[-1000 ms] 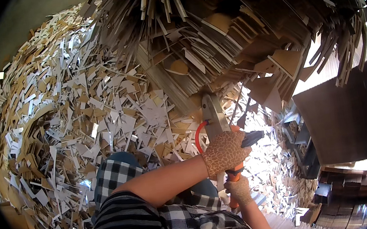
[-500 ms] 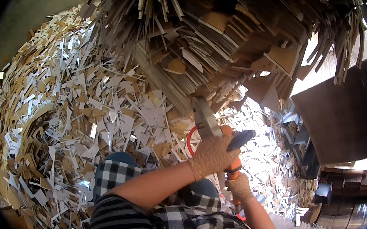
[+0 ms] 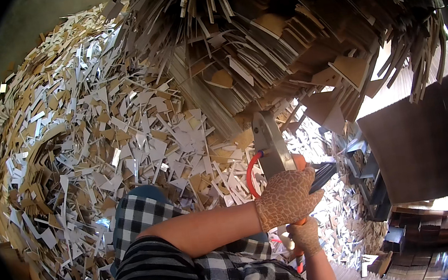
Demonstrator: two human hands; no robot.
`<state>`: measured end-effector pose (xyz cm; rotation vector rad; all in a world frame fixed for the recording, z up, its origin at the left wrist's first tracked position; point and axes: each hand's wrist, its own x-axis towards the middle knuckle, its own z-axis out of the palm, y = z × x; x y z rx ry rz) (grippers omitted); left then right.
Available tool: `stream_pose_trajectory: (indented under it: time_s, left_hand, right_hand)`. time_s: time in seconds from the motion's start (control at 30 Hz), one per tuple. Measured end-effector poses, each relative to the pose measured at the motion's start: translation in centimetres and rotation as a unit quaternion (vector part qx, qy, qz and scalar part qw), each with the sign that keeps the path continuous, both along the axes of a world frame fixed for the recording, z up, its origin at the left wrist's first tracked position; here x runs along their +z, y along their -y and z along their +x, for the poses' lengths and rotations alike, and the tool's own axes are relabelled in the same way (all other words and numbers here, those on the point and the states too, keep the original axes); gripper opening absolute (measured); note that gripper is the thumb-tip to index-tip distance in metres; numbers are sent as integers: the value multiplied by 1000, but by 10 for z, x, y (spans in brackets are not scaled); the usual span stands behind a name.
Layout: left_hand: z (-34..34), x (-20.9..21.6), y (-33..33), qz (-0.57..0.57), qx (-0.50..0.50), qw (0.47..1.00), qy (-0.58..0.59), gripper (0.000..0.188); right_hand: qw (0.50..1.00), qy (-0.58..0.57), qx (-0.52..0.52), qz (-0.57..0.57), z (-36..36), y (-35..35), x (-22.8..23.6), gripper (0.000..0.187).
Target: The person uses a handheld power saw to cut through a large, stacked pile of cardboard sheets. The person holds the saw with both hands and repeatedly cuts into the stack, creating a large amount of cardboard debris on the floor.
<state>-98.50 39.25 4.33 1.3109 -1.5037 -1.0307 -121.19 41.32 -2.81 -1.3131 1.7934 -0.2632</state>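
Tool (image 3: 270,137) between scraps (image 3: 151,140) at left and panel (image 3: 425,140) at right

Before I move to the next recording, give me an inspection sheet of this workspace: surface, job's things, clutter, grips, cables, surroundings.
Surface: ground hidden under scraps where they lie.
Job's things: metal tool with orange parts, its tip at the ragged edge of the layered board stack; contact cannot be told.
Clutter: white and brown offcuts, heaped loosely left of the tool and around it.
Grips: gloved left hand closed around the tool's body; gloved right hand closed on its lower part.
Cables: red tube loops from the tool's side; its lower run is hidden.
Surroundings: large brown block at the right; bright light beside the tool.
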Motion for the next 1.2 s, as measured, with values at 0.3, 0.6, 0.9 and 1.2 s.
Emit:
stream_pose_trajectory:
  time_s: [0.3, 0.6, 0.9, 1.2]
  left_hand:
    - [-4, -69, 13, 23, 40, 998, -31, 46]
    - [0, -29, -2, 4, 18, 1000, -21, 41]
    - [-3, -73, 21, 0, 53, 998, -44, 43]
    - [-9, -30, 5, 45, 1, 999, -16, 42]
  right_hand:
    - [984, -146, 100, 10, -10, 12, -35, 18]
    - [995, -87, 47, 22, -14, 7, -13, 21]
    - [980, -150, 129, 19, -50, 38, -47, 20]
    - [998, -44, 41, 25, -31, 23, -17, 23]
